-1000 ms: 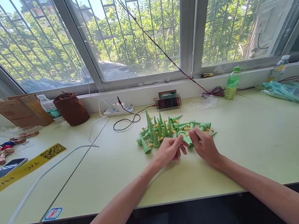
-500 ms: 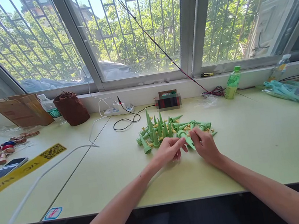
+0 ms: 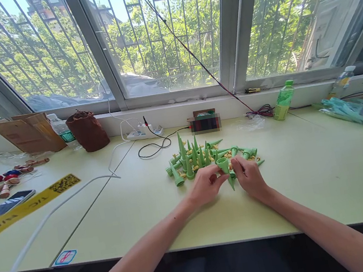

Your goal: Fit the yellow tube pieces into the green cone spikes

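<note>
Green cone (image 3: 223, 165), one, pinched in left hand (image 3: 207, 184), right hand (image 3: 249, 175) curled, grip unclear, ten-plus cones (image 3: 189, 171) behind

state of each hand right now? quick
Left hand: closed on a green, hollow, cone-shaped, plastic-looking spike, open end up.
Right hand: closed, fingers curled beside the spike; cannot tell what it grips.
</note>
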### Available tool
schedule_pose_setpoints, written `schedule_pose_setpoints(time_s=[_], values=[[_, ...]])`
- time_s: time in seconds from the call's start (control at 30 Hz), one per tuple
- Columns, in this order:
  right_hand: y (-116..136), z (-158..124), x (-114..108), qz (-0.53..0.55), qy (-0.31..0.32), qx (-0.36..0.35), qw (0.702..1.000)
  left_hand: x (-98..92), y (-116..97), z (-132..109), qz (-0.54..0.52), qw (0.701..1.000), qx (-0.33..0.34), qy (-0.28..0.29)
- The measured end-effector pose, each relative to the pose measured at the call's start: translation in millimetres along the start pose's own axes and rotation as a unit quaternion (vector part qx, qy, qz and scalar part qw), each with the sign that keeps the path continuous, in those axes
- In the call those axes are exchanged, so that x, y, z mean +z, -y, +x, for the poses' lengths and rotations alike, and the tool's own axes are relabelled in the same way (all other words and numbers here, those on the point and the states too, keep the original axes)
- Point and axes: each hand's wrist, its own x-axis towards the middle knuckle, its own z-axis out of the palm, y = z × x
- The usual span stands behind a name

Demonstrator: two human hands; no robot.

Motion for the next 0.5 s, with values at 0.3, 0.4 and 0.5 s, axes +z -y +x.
schedule_pose_setpoints(time_s=[0.3, 0.4, 0.5], values=[[-1.6, -1.7, 1.7, 0.033, 0.006, 0.010, 0.999, 0.0, 4.4, -1.2, 0.074, 0.994, 0.070, -0.031], [-1.0, -2.9, 2.3, 0.049, -0.001, 0.022, 0.999, 1.2, 2.2, -0.1, 0.074, 0.995, 0.052, -0.052], [-1.6, -4.2, 3.3, 0.076, -0.011, 0.035, 0.996, 1.6, -0.6, 0.8, 0.049, 0.996, 0.011, -0.075]])
